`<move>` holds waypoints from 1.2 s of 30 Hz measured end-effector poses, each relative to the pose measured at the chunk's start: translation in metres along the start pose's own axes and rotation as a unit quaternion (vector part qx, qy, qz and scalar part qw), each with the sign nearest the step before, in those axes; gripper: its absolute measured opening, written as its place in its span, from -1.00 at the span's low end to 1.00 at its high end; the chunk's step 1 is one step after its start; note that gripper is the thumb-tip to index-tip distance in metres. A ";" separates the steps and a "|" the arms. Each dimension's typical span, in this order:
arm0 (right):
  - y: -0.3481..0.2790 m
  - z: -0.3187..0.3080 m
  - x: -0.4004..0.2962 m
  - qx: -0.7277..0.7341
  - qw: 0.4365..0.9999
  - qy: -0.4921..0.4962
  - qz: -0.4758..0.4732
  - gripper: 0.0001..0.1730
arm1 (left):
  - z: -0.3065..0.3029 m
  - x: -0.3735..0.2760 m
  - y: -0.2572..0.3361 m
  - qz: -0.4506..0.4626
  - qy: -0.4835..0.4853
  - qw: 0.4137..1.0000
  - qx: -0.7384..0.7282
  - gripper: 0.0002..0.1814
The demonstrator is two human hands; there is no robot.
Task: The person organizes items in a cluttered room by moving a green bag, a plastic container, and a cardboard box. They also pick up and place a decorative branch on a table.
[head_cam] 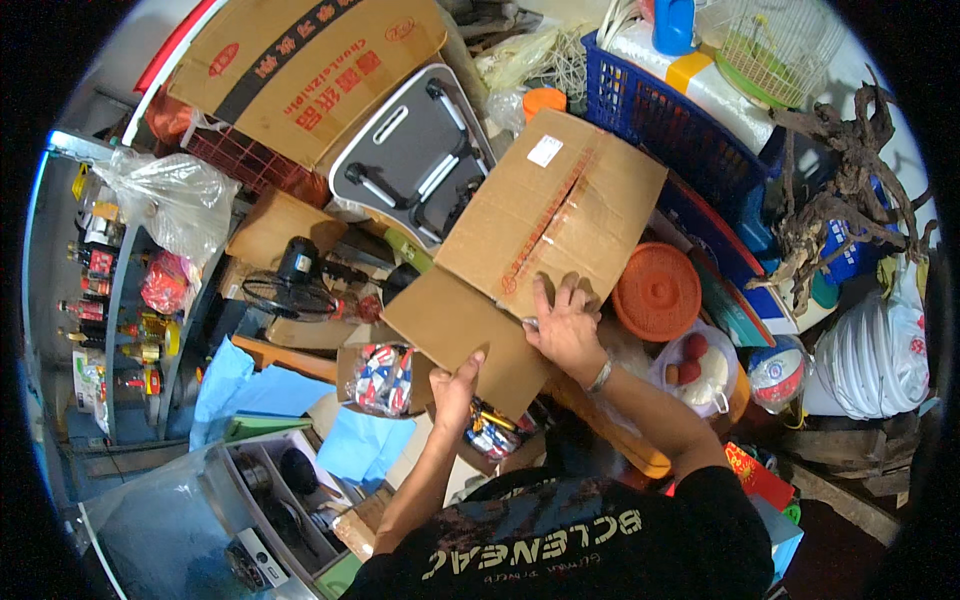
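A brown cardboard box (559,217) with red printing and a white label lies tilted in front of me. One flap (469,330) folds out towards my body. My left hand (454,390) pinches that flap at its near edge, thumb on top and the other fingers curled. On the box's near side rests my right hand (566,326), its fingers spread over the cardboard and its thumb by the fold. Below the flap, a small carton (495,439) of batteries is partly covered. Another small carton (382,379) of wrapped red, white and blue items sits left of my left hand.
A folding table (409,150) and a large carton (307,75) lean behind the box. Right of it are an orange lidded tub (658,291), a blue crate (667,120) and driftwood (847,187). Shelves with bottles (101,262) and a divided drawer (277,495) stand left.
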State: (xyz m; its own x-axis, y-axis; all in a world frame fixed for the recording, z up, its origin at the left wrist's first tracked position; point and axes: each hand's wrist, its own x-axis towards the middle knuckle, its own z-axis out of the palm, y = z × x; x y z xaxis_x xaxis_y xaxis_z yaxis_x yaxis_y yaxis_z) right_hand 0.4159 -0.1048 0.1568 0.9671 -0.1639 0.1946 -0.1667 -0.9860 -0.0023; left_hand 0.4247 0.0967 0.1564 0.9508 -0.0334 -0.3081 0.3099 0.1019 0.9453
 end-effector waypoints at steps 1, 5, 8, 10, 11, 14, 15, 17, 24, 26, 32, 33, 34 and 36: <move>-0.004 -0.002 -0.002 -0.031 0.999 -0.004 -0.017 -0.02 | -0.001 -0.001 0.001 0.006 -0.001 1.000 0.022 -0.83; -0.004 0.008 -0.012 -0.041 0.995 0.055 -0.074 -0.30 | 0.002 0.001 0.005 0.026 -0.015 0.998 0.053 -0.89; -0.001 -0.011 -0.036 0.228 0.972 0.047 -0.017 0.06 | -0.004 0.004 -0.005 0.017 -0.002 1.000 0.022 -0.86; 0.012 -0.005 -0.052 0.330 0.932 0.146 0.018 -0.01 | -0.006 0.002 -0.002 0.004 -0.014 1.000 0.023 -0.82; 0.014 0.005 -0.061 0.345 0.922 0.164 0.063 -0.06 | -0.006 0.003 -0.004 0.002 -0.020 0.999 0.028 -0.82; 0.018 0.040 -0.084 0.432 0.880 0.110 0.161 -0.44 | -0.012 0.003 -0.005 -0.004 -0.032 0.998 0.049 -0.82; 0.015 0.036 -0.086 0.493 0.830 0.106 0.237 -0.49 | -0.011 0.003 -0.006 -0.007 -0.032 0.999 0.032 -0.81; 0.009 0.025 -0.091 0.596 0.699 0.098 0.382 -0.57 | -0.009 0.002 -0.007 -0.015 -0.031 0.999 -0.002 -0.78; 0.044 -0.002 -0.121 0.618 0.697 0.215 0.293 -0.07 | -0.019 0.003 -0.021 -0.052 -0.021 0.998 -0.013 -0.72; 0.059 0.001 -0.125 0.578 0.742 0.219 0.260 0.03 | -0.016 0.004 -0.022 -0.069 -0.009 0.997 -0.022 -0.72; 0.065 0.020 -0.143 0.531 0.765 0.220 0.290 0.14 | -0.068 0.025 -0.064 0.073 0.156 0.927 0.332 -0.13; 0.068 0.023 -0.147 0.518 0.768 0.227 0.301 0.16 | -0.048 0.023 -0.046 0.163 0.218 0.862 0.427 0.07; 0.068 0.022 -0.148 0.506 0.772 0.214 0.318 0.17 | -0.043 0.023 -0.026 0.234 0.179 0.826 0.480 0.28; 0.071 0.015 -0.148 0.483 0.781 0.187 0.349 0.19 | -0.020 0.028 0.004 0.326 0.126 0.781 0.518 0.02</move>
State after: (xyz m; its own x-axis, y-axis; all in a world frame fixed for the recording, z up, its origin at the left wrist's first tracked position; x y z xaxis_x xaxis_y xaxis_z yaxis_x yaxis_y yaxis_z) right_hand 0.2639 -0.1508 0.1129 0.5517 -0.8293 0.0892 -0.2304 -0.2543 -0.9393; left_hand 0.4520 0.1162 0.1492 0.9164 -0.1013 0.3873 -0.2837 -0.8470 0.4495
